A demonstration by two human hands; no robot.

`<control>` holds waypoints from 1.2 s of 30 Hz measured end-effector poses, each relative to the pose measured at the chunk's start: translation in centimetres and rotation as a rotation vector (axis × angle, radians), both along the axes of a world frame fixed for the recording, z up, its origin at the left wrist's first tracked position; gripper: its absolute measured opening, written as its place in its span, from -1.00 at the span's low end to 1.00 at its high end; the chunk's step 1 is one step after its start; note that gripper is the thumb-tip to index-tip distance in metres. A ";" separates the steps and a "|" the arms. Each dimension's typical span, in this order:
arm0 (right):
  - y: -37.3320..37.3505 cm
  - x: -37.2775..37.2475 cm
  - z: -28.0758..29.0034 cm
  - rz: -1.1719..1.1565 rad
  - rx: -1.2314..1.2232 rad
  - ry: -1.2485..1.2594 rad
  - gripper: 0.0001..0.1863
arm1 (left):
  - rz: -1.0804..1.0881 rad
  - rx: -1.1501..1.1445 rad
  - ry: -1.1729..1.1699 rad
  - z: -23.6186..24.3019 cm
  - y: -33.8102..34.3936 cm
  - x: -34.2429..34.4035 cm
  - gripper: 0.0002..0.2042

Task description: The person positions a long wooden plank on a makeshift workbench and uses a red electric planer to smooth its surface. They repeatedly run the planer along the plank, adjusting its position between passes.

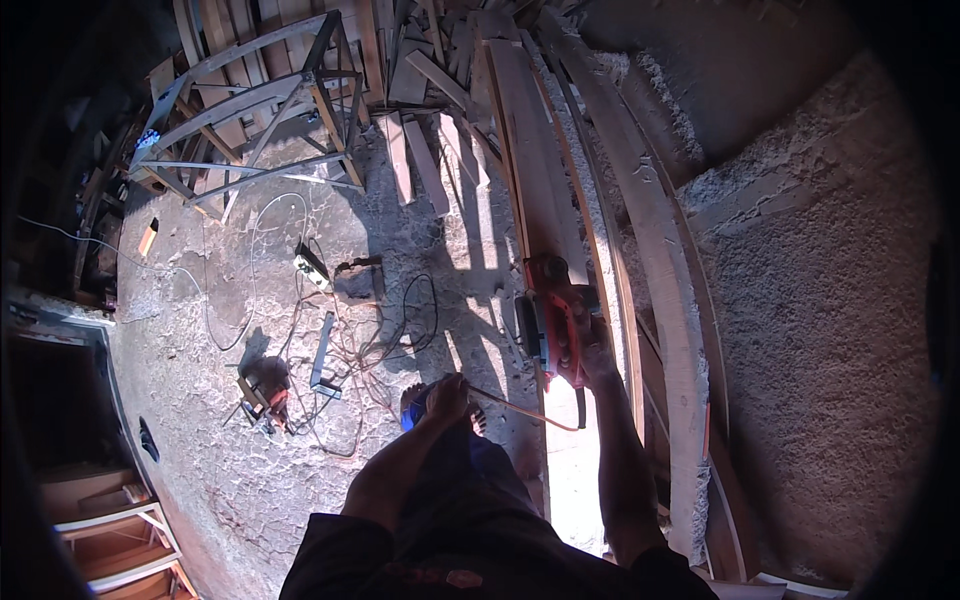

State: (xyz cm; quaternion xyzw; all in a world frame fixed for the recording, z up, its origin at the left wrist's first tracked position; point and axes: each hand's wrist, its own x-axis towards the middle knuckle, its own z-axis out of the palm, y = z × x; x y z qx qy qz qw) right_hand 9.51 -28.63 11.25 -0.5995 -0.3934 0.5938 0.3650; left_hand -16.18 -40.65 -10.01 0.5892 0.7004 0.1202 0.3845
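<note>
Gripping red power planer [566, 325] right-handed, tool on long wooden plank [540, 150].
Right hand [600, 362] closed round planer's rear; tool body sits just ahead and slightly left of it. Left hand [447, 396] curled shut on power cord [520, 408], well left of planer; cord loops rightward from that fist to tool's back end. Plank runs forward past both hands.

Cracked, rough flr [220, 400] w/ sunlit strips [473, 225], open frame [255, 97] far L.
</note>
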 end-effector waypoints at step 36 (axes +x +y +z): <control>48.5 -7.7 0.9 -0.009 0.075 -0.101 -0.40 | 0.456 -0.146 -0.278 7.2 20.8 -2.1 -0.78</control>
